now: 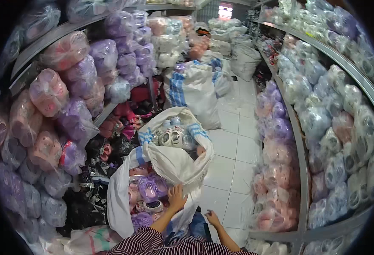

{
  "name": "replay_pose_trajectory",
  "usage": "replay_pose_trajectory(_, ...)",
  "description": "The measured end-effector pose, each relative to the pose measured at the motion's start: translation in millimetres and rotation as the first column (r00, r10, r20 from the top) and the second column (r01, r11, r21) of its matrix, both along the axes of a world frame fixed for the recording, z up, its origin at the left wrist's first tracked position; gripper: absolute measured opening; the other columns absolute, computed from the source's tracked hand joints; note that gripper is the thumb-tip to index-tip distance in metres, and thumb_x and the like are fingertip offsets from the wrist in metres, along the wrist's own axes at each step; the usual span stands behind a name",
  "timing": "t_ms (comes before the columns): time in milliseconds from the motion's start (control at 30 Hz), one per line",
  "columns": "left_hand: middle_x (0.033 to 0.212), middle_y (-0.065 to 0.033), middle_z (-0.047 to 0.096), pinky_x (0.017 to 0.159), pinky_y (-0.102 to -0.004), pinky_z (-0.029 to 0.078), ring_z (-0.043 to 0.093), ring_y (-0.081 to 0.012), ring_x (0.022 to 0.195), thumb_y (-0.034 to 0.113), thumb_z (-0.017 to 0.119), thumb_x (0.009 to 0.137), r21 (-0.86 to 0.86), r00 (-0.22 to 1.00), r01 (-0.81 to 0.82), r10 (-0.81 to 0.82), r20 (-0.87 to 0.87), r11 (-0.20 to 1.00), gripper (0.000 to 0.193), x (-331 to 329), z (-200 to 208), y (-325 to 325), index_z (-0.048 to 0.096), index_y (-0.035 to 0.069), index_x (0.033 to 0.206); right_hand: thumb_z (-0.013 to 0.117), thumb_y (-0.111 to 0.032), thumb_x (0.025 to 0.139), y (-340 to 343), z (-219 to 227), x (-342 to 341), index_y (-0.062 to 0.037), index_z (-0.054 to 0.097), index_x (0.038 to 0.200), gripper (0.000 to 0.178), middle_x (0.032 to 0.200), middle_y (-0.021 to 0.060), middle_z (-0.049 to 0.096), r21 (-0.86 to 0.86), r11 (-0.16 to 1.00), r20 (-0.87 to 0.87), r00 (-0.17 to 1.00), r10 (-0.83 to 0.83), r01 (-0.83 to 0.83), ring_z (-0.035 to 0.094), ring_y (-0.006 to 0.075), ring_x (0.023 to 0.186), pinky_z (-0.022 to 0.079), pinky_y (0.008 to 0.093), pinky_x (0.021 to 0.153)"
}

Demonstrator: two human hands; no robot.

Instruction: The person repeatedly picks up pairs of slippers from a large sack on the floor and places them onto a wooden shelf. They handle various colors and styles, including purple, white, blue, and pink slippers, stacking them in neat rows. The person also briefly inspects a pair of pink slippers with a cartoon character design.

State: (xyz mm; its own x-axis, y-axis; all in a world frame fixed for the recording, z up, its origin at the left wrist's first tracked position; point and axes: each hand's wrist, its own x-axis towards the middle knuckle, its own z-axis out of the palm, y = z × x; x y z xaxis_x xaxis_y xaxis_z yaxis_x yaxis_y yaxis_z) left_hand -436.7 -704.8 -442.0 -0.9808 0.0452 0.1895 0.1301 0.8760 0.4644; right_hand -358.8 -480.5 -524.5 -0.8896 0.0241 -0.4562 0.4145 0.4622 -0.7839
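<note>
My left hand (pixel 176 198) rests on the edge of a white woven sack (pixel 118 197), its fingers spread against the fabric. Inside this sack are purple clogs (pixel 149 189), pink ones and a white pair in clear bags. My right hand (pixel 213 218) hangs over the floor to the right of the sack, fingers apart and holding nothing. Just beyond, a second white sack with blue stripes (pixel 205 159) gapes, showing white clogs (pixel 172 137) in clear plastic. Its folded rim overlaps the nearer sack.
Shelves packed with bagged purple and pink clogs (pixel 48 92) line the left. A metal rack (pixel 304 187) with more bagged footwear stands on the right. Larger full sacks (pixel 195 91) stand farther along the white tiled aisle (pixel 229 146). Dark and pink footwear (pixel 127 121) is heaped at left.
</note>
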Motion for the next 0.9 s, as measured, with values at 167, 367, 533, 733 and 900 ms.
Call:
replay_pose_trajectory(167, 0.123, -0.0239, 0.044, 0.092, -0.0514, 0.033, 0.043, -0.0378, 0.113, 0.041, 0.054, 0.078, 0.19, 0.674, 0.552, -0.569, 0.472, 0.812, 0.061, 144.2, -78.0, -15.2, 0.04, 0.001, 0.123, 0.057, -0.026, 0.075, 10.1, -37.1, 207.4, -0.002, 0.056, 0.108, 0.041, 0.092, 0.0191, 0.062, 0.234, 0.961, 0.034, 0.986, -0.162, 0.15, 0.06, 0.0299, 0.09, 0.046, 0.0371, 0.081)
replay_pose_trajectory(367, 0.119, -0.0154, 0.053, 0.091, -0.04, 0.039, 0.05, -0.0285, 0.109, 0.037, 0.056, 0.078, 0.547, -0.303, 0.736, -0.528, 0.793, 0.399, 0.054, 233.9, -142.6, -54.8, 0.049, 0.003, 0.119, 0.058, -0.025, 0.076, 26.2, -47.7, 345.9, 0.0006, 0.055, 0.111, 0.043, 0.091, 0.0164, 0.064, 0.128, 0.89, 0.37, 0.812, -0.451, 0.437, 0.062, 0.0239, 0.085, 0.048, 0.0333, 0.078)
replay_pose_trajectory(533, 0.119, -0.0146, 0.053, 0.095, -0.0365, 0.036, 0.048, -0.0267, 0.112, 0.031, 0.056, 0.075, 0.618, -0.242, 0.745, -0.763, 0.6, 0.25, 0.05, 217.4, -114.7, -40.6, 0.053, 0.004, 0.117, 0.056, -0.027, 0.08, 16.5, -51.7, 422.7, 0.0046, 0.051, 0.113, 0.046, 0.094, 0.015, 0.063, 0.038, 0.792, 0.375, 0.726, -0.577, 0.61, 0.06, 0.0181, 0.084, 0.048, 0.0301, 0.075)
replay_pose_trajectory(733, 0.12, -0.0137, 0.053, 0.099, -0.0322, 0.033, 0.046, -0.0245, 0.117, 0.024, 0.057, 0.072, 0.545, -0.299, 0.815, -0.948, 0.107, -0.195, 0.047, 174.1, -81.7, 26.7, 0.057, 0.005, 0.114, 0.053, -0.037, 0.08, -28.6, -62.6, 525.4, -0.0047, 0.058, 0.108, 0.043, 0.11, 0.014, 0.057, -0.047, 0.686, 0.357, 0.654, -0.667, 0.726, 0.053, 0.0273, 0.103, 0.042, 0.032, 0.089)
replay_pose_trajectory(900, 0.118, -0.0143, 0.055, 0.095, -0.0365, 0.037, 0.048, -0.0282, 0.112, 0.03, 0.054, 0.076, 0.236, -0.095, 0.966, -0.708, 0.699, 0.103, 0.044, 205.5, -111.2, 117.4, 0.058, 0.006, 0.113, 0.051, -0.041, 0.083, -49.4, -52.8, 625.7, -0.0043, 0.055, 0.111, 0.046, 0.1, 0.0129, 0.061, 0.021, 0.704, 0.3, 0.667, -0.682, 0.71, 0.058, 0.024, 0.094, 0.045, 0.0336, 0.084)
